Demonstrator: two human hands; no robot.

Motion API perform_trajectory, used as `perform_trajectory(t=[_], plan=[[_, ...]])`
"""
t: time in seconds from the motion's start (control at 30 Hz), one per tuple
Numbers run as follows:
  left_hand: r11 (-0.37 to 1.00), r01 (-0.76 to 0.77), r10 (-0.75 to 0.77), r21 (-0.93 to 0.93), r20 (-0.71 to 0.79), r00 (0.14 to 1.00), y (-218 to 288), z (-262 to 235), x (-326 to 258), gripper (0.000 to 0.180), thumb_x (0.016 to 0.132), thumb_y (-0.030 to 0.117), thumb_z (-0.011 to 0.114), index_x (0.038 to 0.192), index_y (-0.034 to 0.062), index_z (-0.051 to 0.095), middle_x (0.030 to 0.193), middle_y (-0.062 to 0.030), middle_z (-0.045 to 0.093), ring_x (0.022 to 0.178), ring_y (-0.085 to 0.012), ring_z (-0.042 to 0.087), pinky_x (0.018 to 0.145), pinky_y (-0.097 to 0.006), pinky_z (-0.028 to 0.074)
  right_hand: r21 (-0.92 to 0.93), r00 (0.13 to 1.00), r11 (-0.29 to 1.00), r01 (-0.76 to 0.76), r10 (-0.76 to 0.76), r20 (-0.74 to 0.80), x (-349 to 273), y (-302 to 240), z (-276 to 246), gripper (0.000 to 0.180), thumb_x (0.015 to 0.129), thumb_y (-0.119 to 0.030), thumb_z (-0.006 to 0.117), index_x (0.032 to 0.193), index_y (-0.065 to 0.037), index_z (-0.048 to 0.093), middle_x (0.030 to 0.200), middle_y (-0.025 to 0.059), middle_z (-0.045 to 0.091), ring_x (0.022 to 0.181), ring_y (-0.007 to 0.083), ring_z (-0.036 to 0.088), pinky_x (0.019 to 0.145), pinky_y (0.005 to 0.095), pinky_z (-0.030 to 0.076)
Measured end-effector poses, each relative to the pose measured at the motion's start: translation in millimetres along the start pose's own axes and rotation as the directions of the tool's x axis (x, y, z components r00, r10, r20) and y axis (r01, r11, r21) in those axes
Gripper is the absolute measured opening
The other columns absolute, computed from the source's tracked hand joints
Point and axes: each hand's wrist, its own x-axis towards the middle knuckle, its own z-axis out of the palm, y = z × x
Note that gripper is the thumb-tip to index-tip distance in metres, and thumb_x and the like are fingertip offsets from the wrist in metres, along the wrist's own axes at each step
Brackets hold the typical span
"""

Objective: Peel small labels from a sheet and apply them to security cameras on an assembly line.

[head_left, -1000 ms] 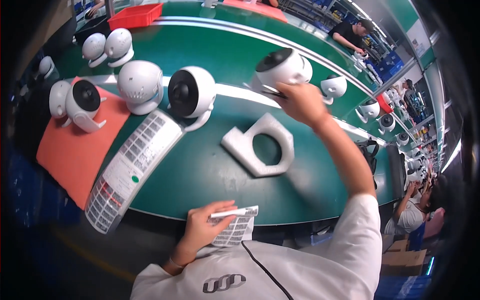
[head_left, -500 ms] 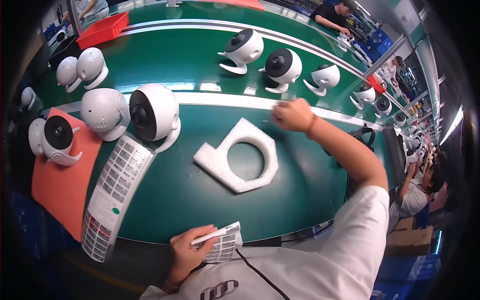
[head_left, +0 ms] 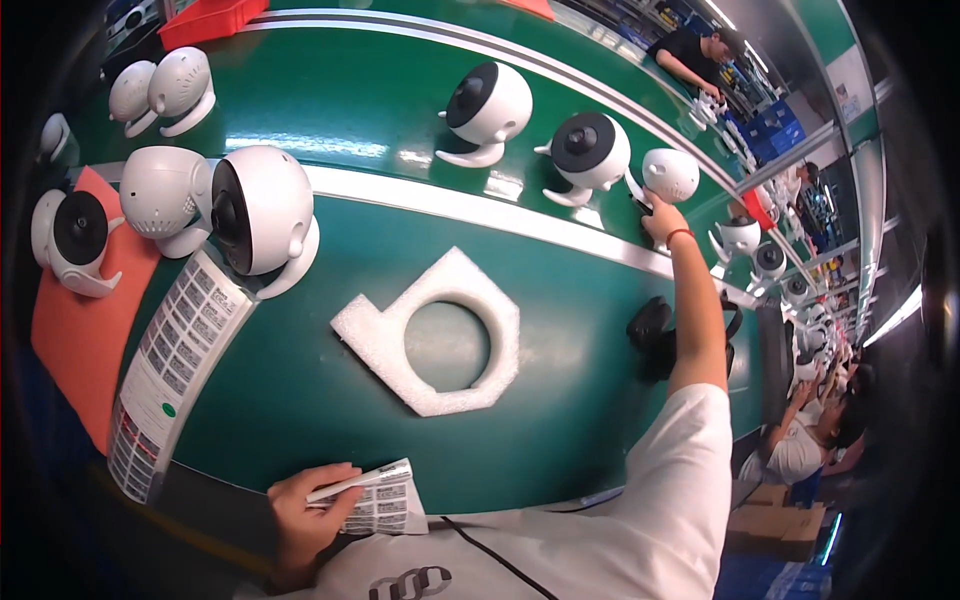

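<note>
My left hand (head_left: pixel 303 512) is closed on a folded sheet of labels (head_left: pixel 385 502) at the table's near edge. Out to the right, my right arm stretches across the table, and my right hand (head_left: pixel 660 222) grips the curved stand of a white ball-shaped camera (head_left: pixel 671 173) on the far green surface. My fingertips there are partly hidden. A white foam piece with a round hole (head_left: pixel 503 340) lies flat between my arms. Just left of the gripped camera stands another ball-shaped camera with a black front (head_left: pixel 604 152); a similar one (head_left: pixel 500 112) is farther left.
At left, a large black-fronted camera (head_left: pixel 280 205) stands by a long label sheet (head_left: pixel 150 385) and an orange mat (head_left: pixel 75 345). Black straps (head_left: pixel 652 325) lie beside my right forearm. Beyond are a red tray (head_left: pixel 205 22) and a co-worker in black (head_left: pixel 690 55).
My right hand has reached farther out and right, from above the table to the white camera's stand. The view has shifted, and my left hand still holds the label sheet.
</note>
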Motion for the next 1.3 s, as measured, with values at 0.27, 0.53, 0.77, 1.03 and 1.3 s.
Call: perform_trajectory(t=[0.27, 0.53, 0.77, 1.03, 1.3], plan=[[0.999, -0.023, 0.022, -0.023, -0.032, 0.999, -5.3, 2.1, 0.7, 0.025, 0.069, -0.006, 0.078, 0.092, -0.0036, 0.068, 0.085, -0.0147, 0.073, 0.078, -0.0218, 0.073, 0.072, -0.031, 0.058, -0.05, 0.876, 0.998, -0.037, 0.009, -0.481, -37.2, 11.1, -68.6, 0.042, 0.077, -0.044, 0.075, 0.096, -0.008, 0.069, 0.079, 0.0165, 0.07, 0.075, 0.0327, 0.069, 0.067, 0.0444, 0.053], [0.996, -0.082, 0.081, -0.026, -0.035, 0.996, -9.5, -1.6, -3.2, 0.024, 0.071, -0.005, 0.077, 0.094, -0.0026, 0.068, 0.086, -0.0148, 0.073, 0.079, -0.022, 0.073, 0.073, -0.03, 0.057, 0.796, 0.915, 0.476, 0.373, -0.046, -0.401, -210.7, -61.1, -139.5, 0.019, 0.093, -0.023, 0.066, 0.093, -0.005, 0.062, 0.073, -0.0101, 0.051, 0.064, -0.0002, 0.041, 0.055, 0.0183, 0.029], [0.986, -0.151, 0.154, -0.074, 0.032, 0.988, -10.4, 2.7, 2.7, 0.024, 0.075, -0.004, 0.076, 0.098, -0.0034, 0.068, 0.09, -0.0147, 0.073, 0.084, -0.0209, 0.073, 0.075, -0.029, 0.057, 0.451, 0.616, 0.428, 0.784, -0.629, -0.474, -307.4, -189.6, -131.5, 0.019, 0.082, -0.008, 0.072, 0.096, -0.001, 0.061, 0.063, 0.0098, 0.056, 0.051, 0.0213, 0.054, 0.051, 0.0262, 0.042], [0.978, -0.2, 0.203, -0.067, 0.051, 0.978, -13.6, 0.6, 5.6, 0.023, 0.075, -0.001, 0.077, 0.096, -0.001, 0.069, 0.089, -0.0121, 0.073, 0.081, -0.0209, 0.073, 0.071, -0.029, 0.057, 0.591, 0.584, 0.311, 0.744, -0.732, -0.351, -300.7, -229.5, -101.5, 0.029, 0.081, -0.023, 0.079, 0.097, -0.005, 0.064, 0.058, 0.0045, 0.052, 0.047, 0.0146, 0.049, 0.047, 0.0265, 0.036], [0.966, -0.257, 0.257, -0.007, 0.0, 0.966, -15.9, -2.0, -0.1, 0.024, 0.072, -0.001, 0.079, 0.093, -0.0007, 0.069, 0.086, -0.012, 0.073, 0.077, -0.0217, 0.073, 0.067, -0.029, 0.057, 0.145, 0.878, 0.897, 0.418, -0.359, -0.316, -134.4, -127.6, -54.9, 0.031, 0.085, -0.022, 0.061, 0.115, -0.015, 0.065, 0.085, 0.0188, 0.069, 0.079, 0.0373, 0.067, 0.073, 0.0437, 0.054]])
